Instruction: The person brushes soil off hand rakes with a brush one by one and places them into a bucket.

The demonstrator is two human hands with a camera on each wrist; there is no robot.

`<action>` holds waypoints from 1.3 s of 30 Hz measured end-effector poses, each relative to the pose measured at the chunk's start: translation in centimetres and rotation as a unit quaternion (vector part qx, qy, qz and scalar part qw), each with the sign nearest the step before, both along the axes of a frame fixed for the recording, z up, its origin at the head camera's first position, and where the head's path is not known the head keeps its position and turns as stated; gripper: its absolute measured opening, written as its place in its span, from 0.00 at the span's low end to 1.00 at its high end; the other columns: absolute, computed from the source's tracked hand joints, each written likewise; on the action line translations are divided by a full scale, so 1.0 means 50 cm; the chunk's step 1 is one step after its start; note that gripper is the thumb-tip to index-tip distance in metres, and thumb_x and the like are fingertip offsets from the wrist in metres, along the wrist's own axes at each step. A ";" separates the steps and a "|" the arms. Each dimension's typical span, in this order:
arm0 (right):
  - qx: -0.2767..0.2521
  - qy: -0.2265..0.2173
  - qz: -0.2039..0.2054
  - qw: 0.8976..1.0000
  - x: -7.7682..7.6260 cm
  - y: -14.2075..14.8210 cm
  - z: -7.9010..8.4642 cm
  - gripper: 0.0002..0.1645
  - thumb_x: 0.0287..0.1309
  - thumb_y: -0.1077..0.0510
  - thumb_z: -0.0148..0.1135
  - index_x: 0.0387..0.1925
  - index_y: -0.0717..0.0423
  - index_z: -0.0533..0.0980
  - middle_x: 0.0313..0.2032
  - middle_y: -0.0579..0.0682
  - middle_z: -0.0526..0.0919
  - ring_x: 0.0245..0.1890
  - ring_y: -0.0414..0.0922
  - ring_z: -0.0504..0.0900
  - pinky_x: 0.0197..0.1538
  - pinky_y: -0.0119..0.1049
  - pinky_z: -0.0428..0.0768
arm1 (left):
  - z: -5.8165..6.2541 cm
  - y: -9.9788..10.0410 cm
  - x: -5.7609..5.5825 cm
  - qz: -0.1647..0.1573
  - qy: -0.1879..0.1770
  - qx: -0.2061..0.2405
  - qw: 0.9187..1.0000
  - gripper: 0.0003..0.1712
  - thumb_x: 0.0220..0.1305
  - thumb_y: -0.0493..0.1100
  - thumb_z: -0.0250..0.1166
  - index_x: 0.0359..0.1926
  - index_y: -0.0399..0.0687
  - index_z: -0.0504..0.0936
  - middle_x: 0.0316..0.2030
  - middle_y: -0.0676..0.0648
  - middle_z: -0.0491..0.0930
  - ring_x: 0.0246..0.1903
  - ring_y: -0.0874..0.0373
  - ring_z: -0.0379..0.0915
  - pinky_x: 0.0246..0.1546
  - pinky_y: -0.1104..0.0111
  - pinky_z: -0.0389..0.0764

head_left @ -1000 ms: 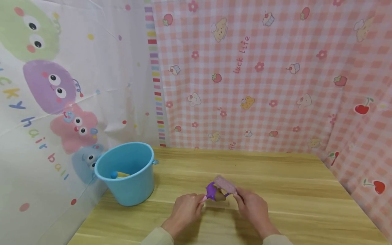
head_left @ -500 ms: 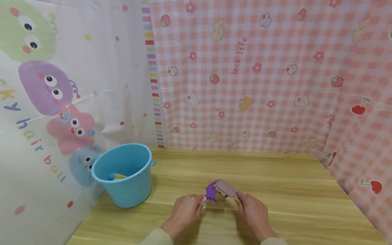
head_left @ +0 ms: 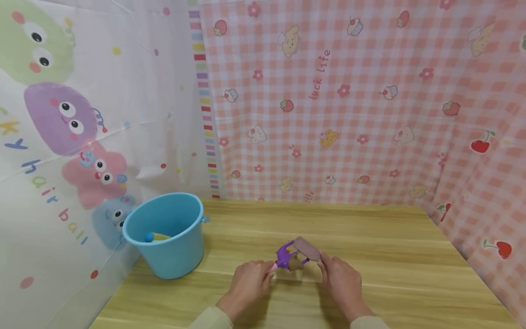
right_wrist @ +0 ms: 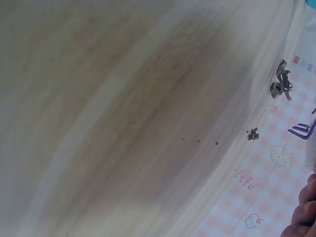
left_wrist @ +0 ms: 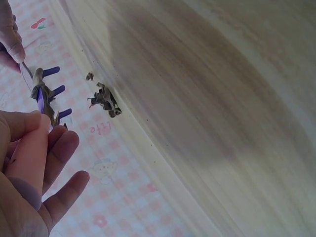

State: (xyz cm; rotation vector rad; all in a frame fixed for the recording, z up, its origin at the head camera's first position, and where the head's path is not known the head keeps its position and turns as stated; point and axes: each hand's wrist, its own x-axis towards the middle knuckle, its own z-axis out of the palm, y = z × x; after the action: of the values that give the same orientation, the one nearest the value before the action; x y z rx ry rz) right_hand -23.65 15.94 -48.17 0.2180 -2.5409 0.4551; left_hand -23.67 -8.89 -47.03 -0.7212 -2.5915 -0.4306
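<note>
My left hand (head_left: pixel 250 278) pinches the pink handle (left_wrist: pixel 30 160) of a small purple toy rake (head_left: pixel 283 257) with several tines. Brown, dry-looking scraps (left_wrist: pixel 47 101) cling around the tines in the left wrist view. My right hand (head_left: pixel 343 281) grips a flat mauve tool (head_left: pixel 307 249) with a rounded end and dotted face; whether it is a brush or a file I cannot tell. It is held against or just above the tines. Crumpled dry leaf bits (left_wrist: pixel 104 101) lie on the table below. In the right wrist view only the fingers (right_wrist: pixel 303 212) show.
A light-blue bucket (head_left: pixel 181 253) stands at the left on the wood-grain table (head_left: pixel 370 233), with a yellow-and-blue item (head_left: pixel 158 237) inside. Small dark crumbs are scattered under the hands. A pink checked cloth (head_left: pixel 328 114) hangs behind and on the right, a white printed one (head_left: pixel 164 91) on the left.
My right hand has brought the mauve tool down over the rake, then drawn it slightly up and right. The left hand and rake stay nearly in place. The head view has shifted a little.
</note>
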 end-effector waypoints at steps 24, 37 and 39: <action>-0.010 -0.012 0.018 1.000 0.005 -0.003 -0.005 0.15 0.59 0.54 0.69 0.48 0.49 0.84 0.19 0.44 0.73 0.16 0.46 0.72 0.18 0.43 0.70 | 0.006 -0.002 -0.002 -0.001 -0.010 -0.005 1.000 0.03 0.59 0.40 0.70 0.31 0.52 0.82 0.18 0.57 0.73 0.17 0.66 0.65 0.19 0.73 0.67; 0.002 0.006 -0.007 1.000 -0.002 0.004 -0.011 0.16 0.60 0.55 0.68 0.49 0.53 0.83 0.20 0.47 0.74 0.17 0.46 0.72 0.18 0.41 0.70 | 0.001 0.004 -0.004 0.002 0.002 -0.005 1.000 0.04 0.59 0.41 0.70 0.30 0.53 0.82 0.18 0.56 0.74 0.17 0.63 0.68 0.18 0.71 0.68; 0.001 -0.005 -0.013 1.000 -0.003 0.006 -0.009 0.16 0.61 0.54 0.67 0.50 0.54 0.83 0.21 0.48 0.76 0.18 0.47 0.73 0.18 0.41 0.70 | 0.001 0.005 -0.004 0.001 0.002 -0.005 1.000 0.05 0.59 0.41 0.70 0.29 0.53 0.82 0.18 0.56 0.74 0.17 0.63 0.69 0.18 0.71 0.68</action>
State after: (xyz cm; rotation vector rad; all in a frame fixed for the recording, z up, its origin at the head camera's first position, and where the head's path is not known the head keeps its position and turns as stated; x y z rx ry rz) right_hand -23.78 16.23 -48.62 0.1841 -2.5510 0.4458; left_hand -23.88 -8.62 -47.00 -0.7213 -2.5923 -0.4167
